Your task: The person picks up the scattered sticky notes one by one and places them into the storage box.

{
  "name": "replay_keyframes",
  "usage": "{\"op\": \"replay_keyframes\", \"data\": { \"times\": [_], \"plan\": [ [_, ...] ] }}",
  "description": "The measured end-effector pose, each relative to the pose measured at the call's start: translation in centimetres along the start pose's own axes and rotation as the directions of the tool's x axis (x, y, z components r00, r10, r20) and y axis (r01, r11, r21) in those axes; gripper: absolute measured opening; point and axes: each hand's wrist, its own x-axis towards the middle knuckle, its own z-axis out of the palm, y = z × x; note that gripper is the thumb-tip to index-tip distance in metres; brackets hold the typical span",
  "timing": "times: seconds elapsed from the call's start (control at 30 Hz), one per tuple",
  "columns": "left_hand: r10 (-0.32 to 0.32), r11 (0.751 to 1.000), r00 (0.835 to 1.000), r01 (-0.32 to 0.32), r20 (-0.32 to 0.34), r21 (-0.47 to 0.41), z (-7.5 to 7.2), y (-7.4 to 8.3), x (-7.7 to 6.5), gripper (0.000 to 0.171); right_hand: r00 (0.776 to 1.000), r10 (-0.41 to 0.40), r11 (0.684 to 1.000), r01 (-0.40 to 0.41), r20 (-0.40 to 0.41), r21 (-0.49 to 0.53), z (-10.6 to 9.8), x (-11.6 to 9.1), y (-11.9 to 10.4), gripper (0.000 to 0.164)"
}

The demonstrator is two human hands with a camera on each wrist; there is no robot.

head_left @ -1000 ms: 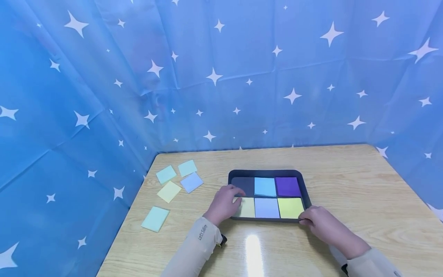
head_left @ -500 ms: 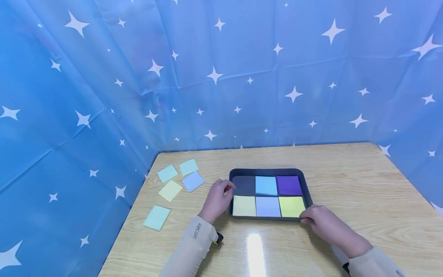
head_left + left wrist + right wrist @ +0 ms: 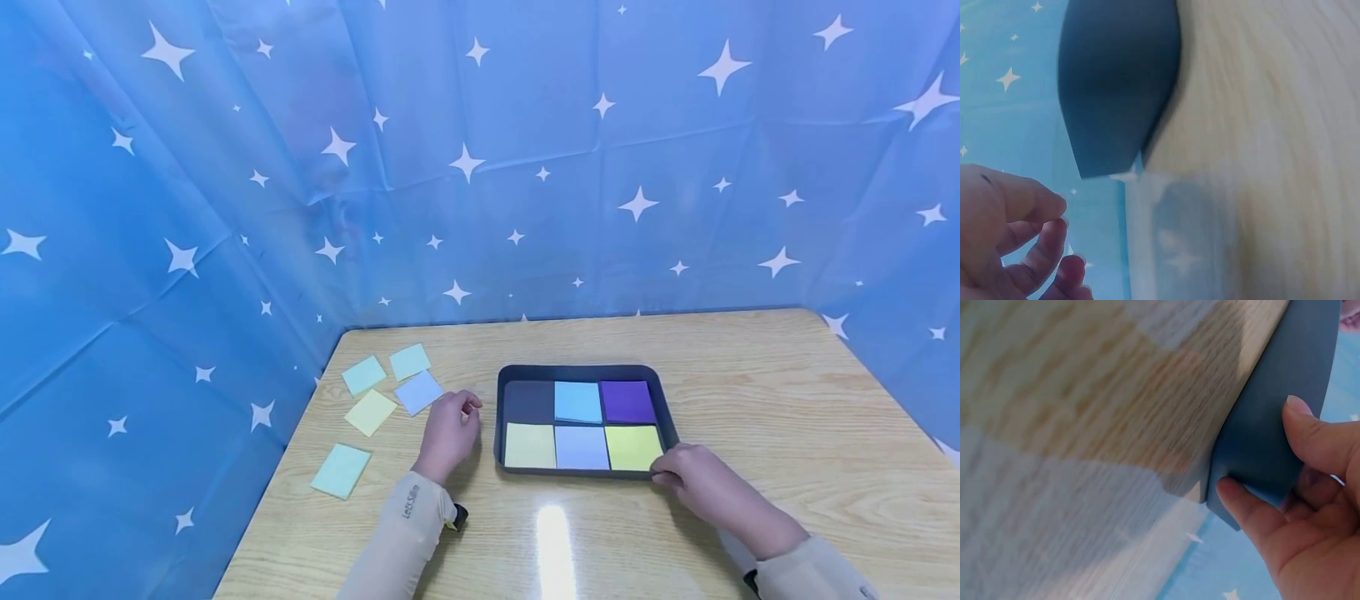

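Observation:
A shallow black tray lies on the table in the head view. Inside it are a light blue pad of paper, a purple one, a cream one, a lavender one and a yellow one. The tray's back left compartment shows only dark floor. Thumb and fingers of my right hand grip the front right corner, as the right wrist view also shows at the tray wall. My left hand holds nothing, fingers loosely curled, between tray and loose notes.
On the left of the wooden table lie loose sticky notes: a lavender one, a cream one, and mint ones, including a mint note nearest the front. A blue curtain with white stars hangs behind and at the sides.
My left hand has drawn back leftward from over the tray's left side to the table beside it, uncovering the cream pad. My right hand stays on the tray corner.

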Motion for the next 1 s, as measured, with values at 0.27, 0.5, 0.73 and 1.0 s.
{"op": "replay_keyframes", "data": {
  "times": [0.27,0.5,0.73,1.0],
  "plan": [
    [-0.067,0.997,0.998,0.067,-0.019,0.036,-0.8,-2.1,0.0,0.011,1.000,0.015,1.000,-0.015,0.000,0.001,-0.1,0.0,-0.2,0.031],
    [-0.080,0.997,0.996,0.080,-0.042,0.011,-1.7,-3.7,0.2,0.011,0.999,0.032,0.999,-0.032,0.005,-0.005,-0.1,0.0,-0.3,0.029],
    [-0.125,0.992,0.990,0.125,-0.058,-0.014,-2.1,-5.1,0.2,0.009,0.999,0.032,0.999,-0.032,0.013,-0.011,0.0,0.0,-0.1,0.022],
    [-0.167,0.986,0.983,0.168,-0.081,0.008,-3.1,-6.2,0.3,0.010,1.000,0.024,1.000,-0.024,0.015,-0.002,0.0,0.0,-0.1,0.022]
  ]
}}
